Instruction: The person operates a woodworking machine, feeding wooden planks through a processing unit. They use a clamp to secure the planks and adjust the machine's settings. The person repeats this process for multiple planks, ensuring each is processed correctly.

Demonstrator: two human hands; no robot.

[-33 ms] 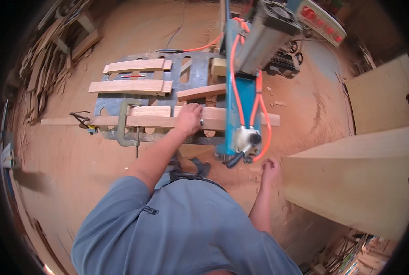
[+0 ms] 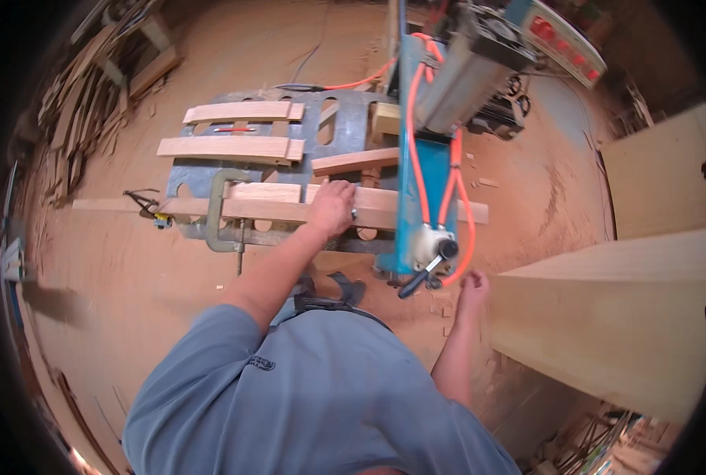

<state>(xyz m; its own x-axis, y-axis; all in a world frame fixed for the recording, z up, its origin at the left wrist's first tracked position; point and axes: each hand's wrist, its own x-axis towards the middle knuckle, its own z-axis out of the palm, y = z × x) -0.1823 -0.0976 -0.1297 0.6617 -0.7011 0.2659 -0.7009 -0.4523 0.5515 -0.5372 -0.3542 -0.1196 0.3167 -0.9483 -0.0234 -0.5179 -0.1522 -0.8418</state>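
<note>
Wood plank [image 2: 289,207] lay on the grey tabletop [image 2: 190,178], long axis left-right; left hand [image 2: 333,207] pressed flat on it, not clenched. Right hand [image 2: 473,286] hung loose, holding nothing, just below the blue machine's black lever [image 2: 418,279]

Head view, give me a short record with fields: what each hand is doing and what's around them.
left hand: left hand rests palm down on the long wooden board
right hand: right hand hangs open, holding nothing, below the orange hoses
board support: grey metal table with a green clamp
machine: blue machine column
floor: sawdust floor
</note>
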